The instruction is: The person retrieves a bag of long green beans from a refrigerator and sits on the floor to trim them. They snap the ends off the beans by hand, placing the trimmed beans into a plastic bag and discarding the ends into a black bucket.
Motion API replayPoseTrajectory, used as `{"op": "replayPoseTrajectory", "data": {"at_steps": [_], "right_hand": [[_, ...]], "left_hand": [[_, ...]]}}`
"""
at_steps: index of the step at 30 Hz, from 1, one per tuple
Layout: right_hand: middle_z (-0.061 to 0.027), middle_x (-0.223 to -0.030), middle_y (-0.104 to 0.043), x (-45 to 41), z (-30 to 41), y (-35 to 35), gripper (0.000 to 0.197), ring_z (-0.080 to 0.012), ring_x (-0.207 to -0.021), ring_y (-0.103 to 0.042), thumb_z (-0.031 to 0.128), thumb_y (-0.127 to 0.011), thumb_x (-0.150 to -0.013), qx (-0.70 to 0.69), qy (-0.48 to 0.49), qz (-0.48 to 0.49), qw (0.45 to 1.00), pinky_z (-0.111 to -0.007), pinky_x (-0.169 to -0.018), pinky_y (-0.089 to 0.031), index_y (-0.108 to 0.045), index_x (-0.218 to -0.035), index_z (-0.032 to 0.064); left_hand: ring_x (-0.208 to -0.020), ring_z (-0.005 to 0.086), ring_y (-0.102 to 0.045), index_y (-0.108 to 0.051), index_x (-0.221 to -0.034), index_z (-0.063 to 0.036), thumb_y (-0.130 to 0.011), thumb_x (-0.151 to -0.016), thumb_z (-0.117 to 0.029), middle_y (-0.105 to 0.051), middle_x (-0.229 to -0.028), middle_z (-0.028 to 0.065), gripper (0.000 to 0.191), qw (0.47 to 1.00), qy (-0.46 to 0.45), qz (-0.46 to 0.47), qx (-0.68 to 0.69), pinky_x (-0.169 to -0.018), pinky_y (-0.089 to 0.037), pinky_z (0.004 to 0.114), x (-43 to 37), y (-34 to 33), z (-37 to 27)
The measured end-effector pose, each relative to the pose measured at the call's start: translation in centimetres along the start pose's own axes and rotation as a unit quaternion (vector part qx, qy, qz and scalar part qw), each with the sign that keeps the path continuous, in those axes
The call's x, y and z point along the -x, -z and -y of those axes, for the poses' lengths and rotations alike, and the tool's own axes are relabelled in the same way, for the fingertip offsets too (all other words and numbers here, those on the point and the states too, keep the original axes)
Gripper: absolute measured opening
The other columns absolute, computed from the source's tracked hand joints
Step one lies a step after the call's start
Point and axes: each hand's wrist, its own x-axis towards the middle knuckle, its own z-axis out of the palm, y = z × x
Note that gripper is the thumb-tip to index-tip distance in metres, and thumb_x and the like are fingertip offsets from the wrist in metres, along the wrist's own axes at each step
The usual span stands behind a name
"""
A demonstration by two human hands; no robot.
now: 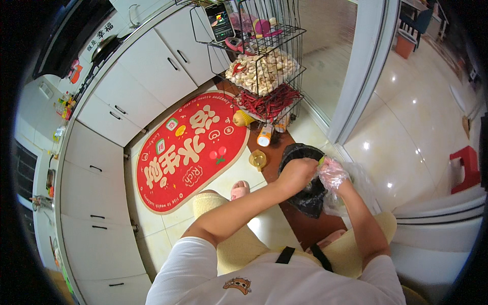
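My left hand [299,176] is bare, its fingers bent close over a black plastic bag [301,151] that lines a bin on the floor. Right beside it, my right hand [332,173] wears a clear plastic glove. Between the two hands shows a small green piece [321,160], pinched at the fingertips; which hand bears it is hard to tell. A clear plastic bag [358,179] lies under and to the right of my right hand, its contents mostly hidden.
A wire rack [303,68] holds garlic cloves [267,68], dried red chilies [267,103] and a phone [220,23]. Near it stand a yellow cup [258,160] and an orange-white container [264,136]. A red mat [190,152] lies left, a red stool [466,169] right.
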Motion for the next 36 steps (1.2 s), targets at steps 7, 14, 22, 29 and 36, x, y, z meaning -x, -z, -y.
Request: {"op": "replayPoseTrajectory", "data": {"at_steps": [7,14,22,29,36], "right_hand": [[-0.0016,-0.059,-0.035,-0.6,-2.1,0.1,0.015,-0.0114,-0.057,-0.036,0.010,-0.053,-0.071,0.141,0.075,-0.112,0.981,-0.028,-0.054,-0.035,-0.042,-0.061,0.0067],[-0.0003,-0.063,-0.042,1.0,-0.2,-0.1,0.010,-0.0107,-0.058,-0.039,0.008,-0.050,-0.075,0.058,0.070,-0.075,0.993,-0.026,-0.053,-0.035,-0.045,-0.066,0.0091],[0.0022,-0.063,-0.043,1.5,2.6,0.5,0.005,-0.0097,-0.053,-0.044,0.013,-0.049,-0.081,-0.043,-0.085,-0.014,0.995,-0.024,-0.044,-0.035,-0.047,-0.077,0.0106],[-0.0003,-0.060,-0.047,0.7,0.7,1.0,0.010,-0.0103,-0.049,-0.043,0.017,-0.047,-0.083,0.001,-0.060,0.012,0.998,-0.026,-0.042,-0.035,-0.047,-0.076,0.0091],[-0.0013,-0.056,-0.047,1.6,2.2,1.2,0.014,-0.0103,-0.042,-0.041,0.021,-0.046,-0.084,-0.024,-0.089,0.007,0.996,-0.025,-0.038,-0.034,-0.046,-0.076,0.0108]], "left_hand": [[-0.074,0.0351,-0.056,-0.057,-0.083,0.0026,-0.054,-0.075,-0.007,-0.059,-0.080,0.0188,0.013,0.998,0.043,0.044,-0.003,-0.065,-0.046,0.040,0.1,-0.3,-0.4],[-0.073,0.0357,-0.056,-0.057,-0.083,0.0028,-0.055,-0.074,-0.007,-0.059,-0.079,0.0191,0.013,0.998,0.056,0.020,0.020,-0.065,-0.046,0.039,0.0,-0.3,-0.8],[-0.074,0.0342,-0.054,-0.055,-0.085,0.0008,-0.054,-0.074,-0.009,-0.055,-0.078,0.0172,0.015,0.998,0.040,0.032,-0.026,-0.064,-0.044,0.040,-0.8,0.3,-1.0],[-0.071,0.0333,-0.054,-0.050,-0.079,-0.0005,-0.052,-0.075,-0.008,-0.053,-0.074,0.0153,0.009,0.994,0.032,0.062,-0.078,-0.061,-0.044,0.040,-0.7,0.6,-1.3],[-0.071,0.0322,-0.055,-0.045,-0.082,-0.0017,-0.051,-0.070,-0.004,-0.050,-0.076,0.0138,0.013,0.994,-0.009,0.051,-0.100,-0.056,-0.046,0.039,-0.8,1.4,-2.3]]}}
